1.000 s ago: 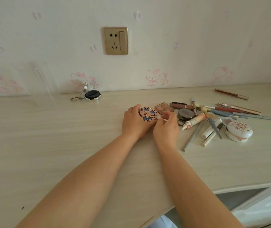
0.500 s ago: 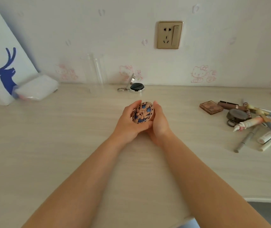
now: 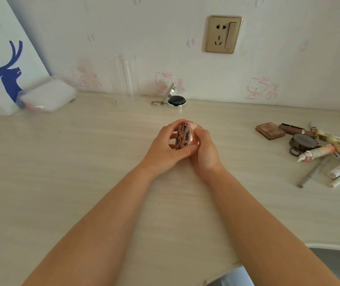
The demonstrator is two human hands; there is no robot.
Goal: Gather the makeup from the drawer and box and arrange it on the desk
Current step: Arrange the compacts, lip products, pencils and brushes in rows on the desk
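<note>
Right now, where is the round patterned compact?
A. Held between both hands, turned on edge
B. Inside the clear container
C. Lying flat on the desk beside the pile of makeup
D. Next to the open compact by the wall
A: the patterned compact stands on edge above the desk, gripped by the left hand and the right hand, well left of the makeup pile.

Compact (image 3: 183, 136) held mid-desk (image 3: 82, 172) between left hand (image 3: 165, 149) and right hand (image 3: 205, 153); makeup pile (image 3: 317, 149) far right; paper bag (image 3: 2, 65) back left; open round case (image 3: 175, 100) behind.
</note>
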